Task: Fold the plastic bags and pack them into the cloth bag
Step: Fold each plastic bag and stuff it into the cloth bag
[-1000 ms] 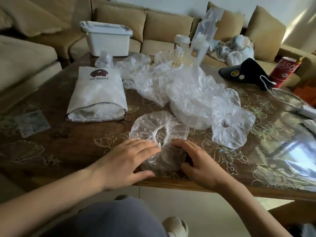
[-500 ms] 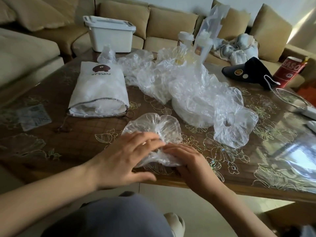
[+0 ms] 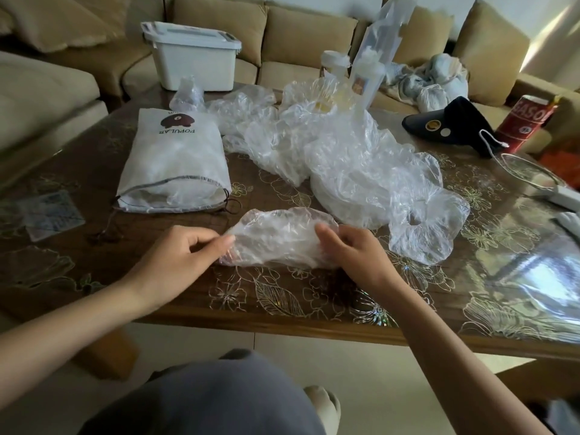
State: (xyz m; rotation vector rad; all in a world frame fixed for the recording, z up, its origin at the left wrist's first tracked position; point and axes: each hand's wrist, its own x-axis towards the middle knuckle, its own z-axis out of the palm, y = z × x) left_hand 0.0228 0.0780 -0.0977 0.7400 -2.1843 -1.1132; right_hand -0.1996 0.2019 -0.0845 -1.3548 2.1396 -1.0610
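Change: plastic bag (image 3: 276, 237) is now getting folded in half; packing is coming nearer.
Fingers: left hand (image 3: 175, 255), right hand (image 3: 354, 255) are gripping its ends.

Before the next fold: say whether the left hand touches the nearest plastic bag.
Touching. Head view shows the left hand pinching the nearest plastic bag at its left edge.

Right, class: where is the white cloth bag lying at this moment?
In the head view the cloth bag lies on the left of the table, beside the loose pile of plastic bags and just beyond the left hand.
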